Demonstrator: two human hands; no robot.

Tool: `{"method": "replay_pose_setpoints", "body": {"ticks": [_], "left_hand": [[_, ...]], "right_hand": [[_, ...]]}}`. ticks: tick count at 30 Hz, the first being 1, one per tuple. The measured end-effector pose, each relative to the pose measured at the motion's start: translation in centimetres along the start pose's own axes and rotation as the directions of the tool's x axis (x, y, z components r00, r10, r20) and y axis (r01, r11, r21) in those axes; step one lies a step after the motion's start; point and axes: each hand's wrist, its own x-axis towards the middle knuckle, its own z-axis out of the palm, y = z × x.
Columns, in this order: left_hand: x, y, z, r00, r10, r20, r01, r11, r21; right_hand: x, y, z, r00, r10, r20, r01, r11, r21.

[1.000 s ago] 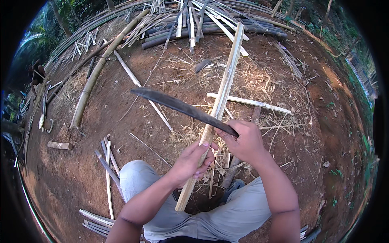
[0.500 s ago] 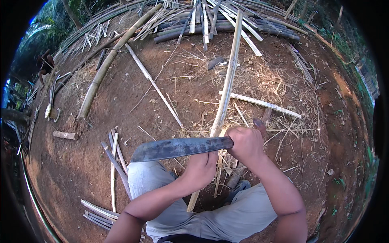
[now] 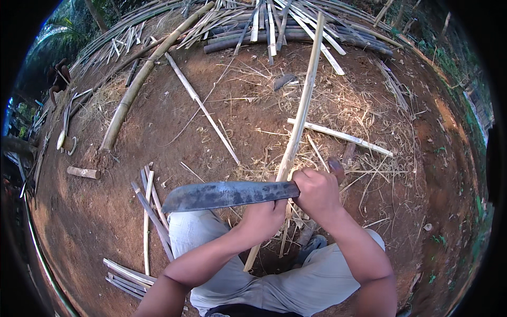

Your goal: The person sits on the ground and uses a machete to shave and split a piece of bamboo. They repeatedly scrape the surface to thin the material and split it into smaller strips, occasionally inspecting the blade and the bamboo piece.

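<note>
My right hand (image 3: 318, 191) is closed round the handle of a machete, whose end sticks out past the fist. The broad dark blade (image 3: 227, 196) points left, lying across a long split bamboo strip (image 3: 302, 108). My left hand (image 3: 262, 219) grips that strip just below the blade, with its fingers partly hidden by the metal. The strip slants from between my legs up toward the far bamboo pile. Its near end (image 3: 252, 259) shows beneath my left wrist.
Bamboo poles and split strips (image 3: 274, 34) are heaped at the far side. A thick pole (image 3: 132, 95) lies at the left, near a short bamboo piece (image 3: 83, 173). Cut strips (image 3: 129, 280) lie by my left knee. Shavings (image 3: 348, 105) litter the ground. Another person (image 3: 58, 79) is far left.
The machete and my right hand have shifted slightly left and down along the strip. The strip's far end has swung a little to the right.
</note>
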Motion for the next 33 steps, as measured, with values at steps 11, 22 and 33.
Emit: {"method": "replay_pose_setpoints", "body": {"ticks": [11,22,33], "left_hand": [[-1.2,0.7,0.0,0.968,-0.224,0.114,0.235,0.967,-0.094],[0.2,-0.3,1.0,0.941,-0.305,0.149,0.331,0.923,-0.198],[1.2,-0.5,1.2,0.955,-0.256,-0.150,0.244,0.965,-0.097]], "right_hand": [[2.0,2.8,-0.5,0.942,0.314,0.115,-0.320,0.947,0.032],[0.4,1.3,-0.8,0.972,0.094,0.215,-0.112,0.991,0.073],[0.5,2.3,-2.5,0.759,0.511,0.403,-0.647,0.532,0.546]]}}
